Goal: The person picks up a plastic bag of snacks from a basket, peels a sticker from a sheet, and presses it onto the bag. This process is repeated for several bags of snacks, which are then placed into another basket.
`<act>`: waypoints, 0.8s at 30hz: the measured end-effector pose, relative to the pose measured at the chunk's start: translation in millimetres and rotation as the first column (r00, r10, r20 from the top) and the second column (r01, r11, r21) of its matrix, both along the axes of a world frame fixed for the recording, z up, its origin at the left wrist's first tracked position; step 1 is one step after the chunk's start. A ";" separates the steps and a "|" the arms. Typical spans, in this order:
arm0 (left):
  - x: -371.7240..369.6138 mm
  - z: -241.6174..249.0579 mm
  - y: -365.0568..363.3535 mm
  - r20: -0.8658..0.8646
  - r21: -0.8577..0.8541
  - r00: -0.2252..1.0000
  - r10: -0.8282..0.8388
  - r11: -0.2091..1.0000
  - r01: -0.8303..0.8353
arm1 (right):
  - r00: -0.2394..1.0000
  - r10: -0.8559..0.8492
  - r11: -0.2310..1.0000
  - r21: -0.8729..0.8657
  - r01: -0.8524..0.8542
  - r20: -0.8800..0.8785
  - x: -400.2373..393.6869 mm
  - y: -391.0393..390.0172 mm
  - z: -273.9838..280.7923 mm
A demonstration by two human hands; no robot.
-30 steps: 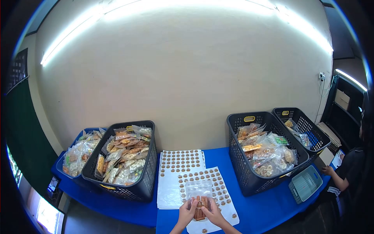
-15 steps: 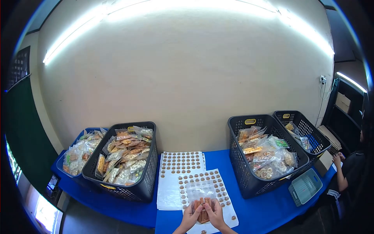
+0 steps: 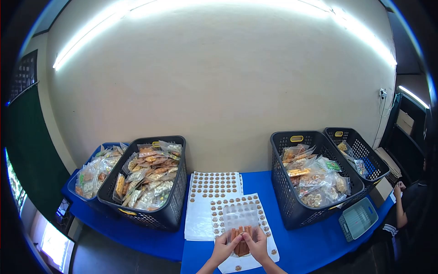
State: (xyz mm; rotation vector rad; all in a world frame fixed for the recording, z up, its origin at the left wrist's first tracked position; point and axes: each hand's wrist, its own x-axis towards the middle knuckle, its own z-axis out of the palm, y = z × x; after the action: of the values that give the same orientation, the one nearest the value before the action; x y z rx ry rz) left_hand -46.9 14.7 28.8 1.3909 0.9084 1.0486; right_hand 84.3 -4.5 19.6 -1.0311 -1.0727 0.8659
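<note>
Between both hands is a clear plastic bag [image 3: 241,213] holding several brown stick-shaped snacks [image 3: 242,246]. My left hand [image 3: 225,246] grips its left side, the thumb laid over the front. On the right side my right hand [image 3: 256,245] pinches it the same way, the two thumbs close together over the sticks. The bag's upper part stands up above the fingers. Right beneath it lies a sheet of round brown stickers [image 3: 269,242], partly covered by the hands and bag. Another sticker sheet [image 3: 200,219] lies to the left, half its area bare backing.
Black baskets of bagged snacks stand left [image 3: 179,214] and right [image 3: 285,201] on the blue tablecloth [image 3: 301,246]. A blue basket [image 3: 73,185] is far left. Another black basket [image 3: 381,166] and a small grey-green basket [image 3: 358,219] are at right, near a seated person [image 3: 406,210].
The bag and both hands have shifted slightly right in view, thumbs now closer together over the sticks. The camera view has tilted a little. The hold on the bag is unchanged.
</note>
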 end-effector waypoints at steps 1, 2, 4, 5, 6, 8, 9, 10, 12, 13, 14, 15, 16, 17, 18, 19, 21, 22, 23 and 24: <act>2.4 2.6 -1.2 0.031 0.005 1.000 0.004 1.000 -0.004 | 1.000 -0.005 1.000 0.007 0.005 -0.028 -0.7 -1.6 2.4; 4.7 6.2 -2.9 0.062 0.012 0.998 0.006 1.000 -0.007 | 0.998 -0.011 1.000 0.018 0.012 -0.056 -1.1 -2.7 4.7; 5.5 6.6 -2.1 0.076 0.015 0.997 -0.015 1.000 0.014 | 0.983 0.009 1.000 -0.012 -0.012 -0.185 -0.3 -1.4 5.9; 3.4 2.0 -0.9 0.060 0.009 0.997 -0.037 0.999 0.037 | 0.958 0.031 0.998 -0.050 -0.048 -0.285 0.4 -0.3 4.1; 1.3 -2.2 0.6 0.044 0.004 0.997 -0.059 0.998 0.059 | 0.922 0.049 0.993 -0.084 -0.087 -0.383 1.4 1.1 2.1; -2.5 -7.8 4.7 -0.038 0.028 0.998 -0.049 0.998 0.050 | 0.910 0.109 0.983 -0.094 -0.159 -0.400 11.3 4.9 -4.9; -4.3 -10.0 6.7 -0.079 0.042 0.996 -0.043 0.998 0.046 | 0.902 0.138 0.976 -0.098 -0.194 -0.409 17.6 7.2 -9.7; -5.4 -12.8 8.6 -0.032 0.022 0.999 -0.033 0.999 0.034 | 0.905 0.210 0.962 -0.085 -0.258 -0.371 20.4 8.5 -5.7; -6.2 -17.2 10.7 0.067 -0.025 0.998 -0.011 1.000 0.013 | 0.936 0.253 0.959 -0.065 -0.275 -0.244 18.3 6.2 3.5; -7.1 -15.9 11.2 0.060 -0.022 0.998 -0.001 1.000 0.003 | 0.946 0.270 0.957 -0.060 -0.284 -0.181 16.3 3.7 9.7; -8.4 -13.4 11.5 0.052 -0.019 0.999 0.009 1.000 -0.008 | 0.951 0.304 0.946 -0.105 -0.308 -0.053 17.1 8.7 -1.7; -9.0 -11.1 12.2 0.045 -0.016 0.999 0.020 1.000 -0.019 | 0.955 0.296 0.948 -0.125 -0.293 -0.002 16.4 8.1 -1.6; -8.9 -9.7 12.9 0.023 0.008 0.998 0.051 0.999 -0.051 | 0.956 0.288 0.950 -0.144 -0.279 0.050 13.6 7.3 3.6; -10.1 -9.4 15.0 -0.022 0.023 0.999 0.046 0.999 -0.046 | 0.954 0.282 0.951 -0.161 -0.264 0.102 10.5 6.7 8.2; -12.1 -9.8 18.3 -0.067 0.038 0.997 0.043 0.998 -0.041 | 0.955 0.278 0.954 -0.145 -0.263 0.100 7.6 6.2 11.2; -13.5 -7.5 20.6 -0.111 0.053 0.993 0.040 0.998 -0.034 | 0.951 0.289 0.950 -0.157 -0.270 0.111 5.8 5.4 14.6; -14.7 0.1 21.9 -0.169 0.094 0.983 0.067 0.994 -0.051 | 0.941 0.309 0.942 -0.182 -0.283 0.134 3.4 3.8 19.2; -15.0 2.6 21.2 -0.197 0.114 0.977 0.082 0.992 -0.060 | 0.947 0.310 0.940 -0.175 -0.292 0.082 0.9 3.7 16.5; -14.8 1.9 20.8 -0.227 0.114 0.968 0.103 0.990 -0.079 | 0.950 0.311 0.939 -0.167 -0.301 0.031 -1.9 3.8 10.5; -14.9 1.1 20.9 -0.258 0.116 0.958 0.125 0.988 -0.098 | 0.950 0.311 0.937 -0.159 -0.311 -0.022 -3.8 3.9 4.9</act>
State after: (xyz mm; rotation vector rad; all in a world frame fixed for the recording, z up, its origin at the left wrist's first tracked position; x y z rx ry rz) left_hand -61.9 35.6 29.9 1.6074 1.1531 1.0193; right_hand 80.5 -0.6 24.5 -1.0094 -1.2035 1.2235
